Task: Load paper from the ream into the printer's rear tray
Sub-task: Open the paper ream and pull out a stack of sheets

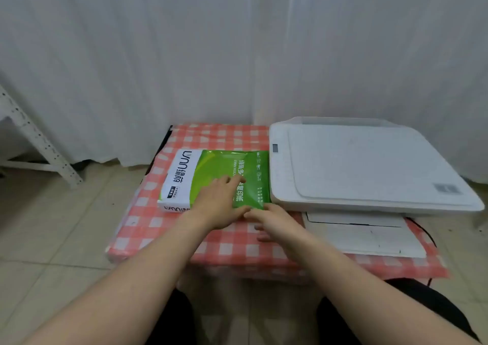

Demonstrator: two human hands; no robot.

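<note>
A ream of paper (pixel 211 167) in a green and white wrapper lies flat on the left half of a small table, touching the printer's left side. The white printer (pixel 364 167) sits on the right half, its lid flat and its front output tray (pixel 364 233) pulled out. The rear tray is a greyish strip (pixel 343 120) along the printer's back edge, lying folded down. My left hand (pixel 219 202) rests palm down on the ream's near part, fingers spread. My right hand (pixel 274 223) touches the ream's near right corner with its fingertips, holding nothing.
A red and white checked cloth (pixel 163 228) covers the low table. A white curtain (pixel 237 54) hangs close behind it. A white perforated metal frame (pixel 37 143) leans at the far left on the tiled floor. A black cable (pixel 425 231) runs off the table's right edge.
</note>
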